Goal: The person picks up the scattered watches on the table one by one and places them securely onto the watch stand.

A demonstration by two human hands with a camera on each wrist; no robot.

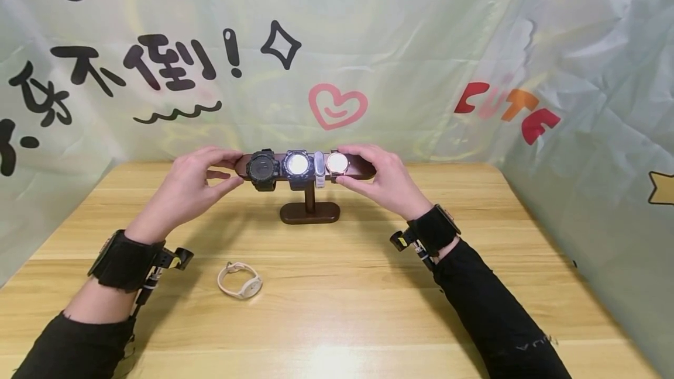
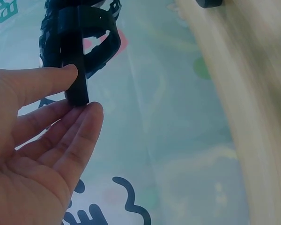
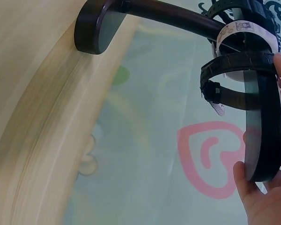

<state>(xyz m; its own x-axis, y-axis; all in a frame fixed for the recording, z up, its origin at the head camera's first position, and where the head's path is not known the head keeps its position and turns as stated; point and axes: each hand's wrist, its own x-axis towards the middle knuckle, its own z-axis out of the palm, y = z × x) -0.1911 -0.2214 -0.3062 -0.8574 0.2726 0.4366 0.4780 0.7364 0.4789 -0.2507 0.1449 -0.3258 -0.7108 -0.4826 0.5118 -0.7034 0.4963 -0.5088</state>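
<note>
A dark brown watch stand (image 1: 309, 213) stands on the table, its crossbar carrying several watches. From left to right sit a black sports watch (image 1: 262, 167), a second dark sports watch (image 1: 298, 165) with a bright face, a pale slim band (image 1: 319, 168) and a round wristwatch (image 1: 337, 162) on a dark strap. My left hand (image 1: 191, 185) pinches the bar's left end between thumb and fingers. At the right, my right hand (image 1: 380, 179) pinches the round wristwatch, fingertips above and below its face. In the right wrist view, its other fingers lie around the bar's end (image 3: 264, 140).
On the wooden table (image 1: 337, 285), a pale pink watch (image 1: 250, 288) lies with its strap looped, nearer me and left of the stand. Behind the table hangs a pale green printed cloth (image 1: 411, 75), which also covers the right side.
</note>
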